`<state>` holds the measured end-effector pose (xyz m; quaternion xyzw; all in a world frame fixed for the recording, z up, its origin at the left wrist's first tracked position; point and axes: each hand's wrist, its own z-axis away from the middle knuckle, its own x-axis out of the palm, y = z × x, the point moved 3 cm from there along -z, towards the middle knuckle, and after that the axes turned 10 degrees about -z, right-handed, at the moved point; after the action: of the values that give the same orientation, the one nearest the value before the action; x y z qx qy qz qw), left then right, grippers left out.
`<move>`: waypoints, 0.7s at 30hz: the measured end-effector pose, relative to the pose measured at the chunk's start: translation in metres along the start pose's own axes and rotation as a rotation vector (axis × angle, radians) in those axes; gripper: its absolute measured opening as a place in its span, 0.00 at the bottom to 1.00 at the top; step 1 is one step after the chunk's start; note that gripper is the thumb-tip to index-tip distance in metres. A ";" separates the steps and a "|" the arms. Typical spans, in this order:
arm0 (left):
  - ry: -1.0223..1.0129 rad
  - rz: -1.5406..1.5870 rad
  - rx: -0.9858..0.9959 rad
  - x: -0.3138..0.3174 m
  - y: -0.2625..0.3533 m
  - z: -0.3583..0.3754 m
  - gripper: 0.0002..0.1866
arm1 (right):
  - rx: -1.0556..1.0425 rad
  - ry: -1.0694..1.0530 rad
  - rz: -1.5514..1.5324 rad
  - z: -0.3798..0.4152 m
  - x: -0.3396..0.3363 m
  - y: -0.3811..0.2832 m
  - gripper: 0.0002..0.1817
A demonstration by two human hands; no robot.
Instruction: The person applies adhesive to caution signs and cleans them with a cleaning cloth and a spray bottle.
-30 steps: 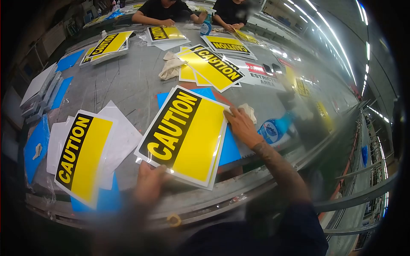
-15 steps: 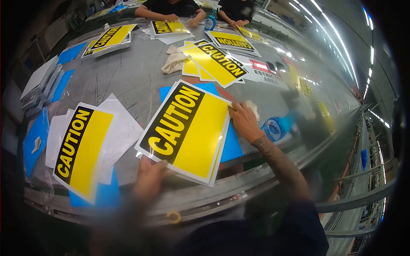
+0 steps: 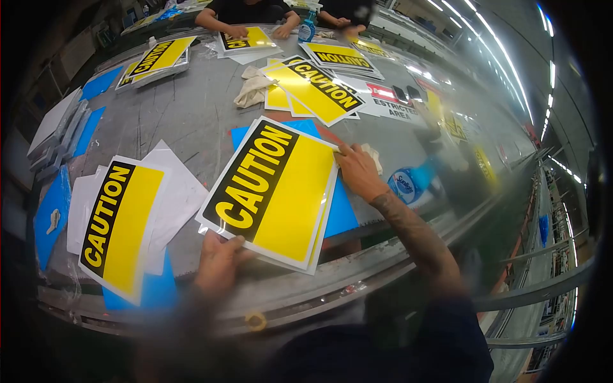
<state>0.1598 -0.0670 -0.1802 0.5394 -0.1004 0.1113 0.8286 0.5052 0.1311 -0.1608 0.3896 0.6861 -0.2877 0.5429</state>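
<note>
A yellow and black CAUTION sign [image 3: 294,191] lies tilted before me, on top of at least one more sheet whose edge shows beneath it. My left hand [image 3: 220,258] grips its lower left edge, thumb on top and fingers partly hidden underneath. At the upper right edge, my right hand [image 3: 359,171] pinches the sign near the corner. Blue sheeting [image 3: 343,214] sticks out from under the signs. Behind my right hand, a pale cloth [image 3: 372,157] is partly covered.
Another CAUTION sign [image 3: 131,220] lies on white sheets at left. Right of my hand is a blue Sunlight bottle [image 3: 403,185]. Farther back are a crumpled cloth [image 3: 253,88], fanned signs [image 3: 319,89] and a spray bottle [image 3: 307,30]. Two people work across the metal table [image 3: 191,121].
The view has shifted slightly, so most things sit a little farther left. Both my hands keep their hold on the sign. Across the table, a co-worker's hands have moved a little.
</note>
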 end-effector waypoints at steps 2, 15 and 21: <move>0.015 -0.019 -0.013 -0.002 -0.003 0.001 0.27 | 0.109 0.025 -0.136 -0.007 -0.011 0.012 0.20; -0.010 0.021 -0.019 -0.006 -0.001 0.002 0.28 | -0.240 -0.008 -0.495 0.029 -0.014 -0.123 0.28; 0.008 -0.029 -0.003 0.000 -0.007 -0.002 0.26 | 0.103 0.212 -0.374 -0.033 0.008 0.038 0.20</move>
<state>0.1616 -0.0684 -0.1870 0.5390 -0.0892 0.1013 0.8314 0.5191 0.1795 -0.1594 0.3106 0.7842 -0.3754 0.3843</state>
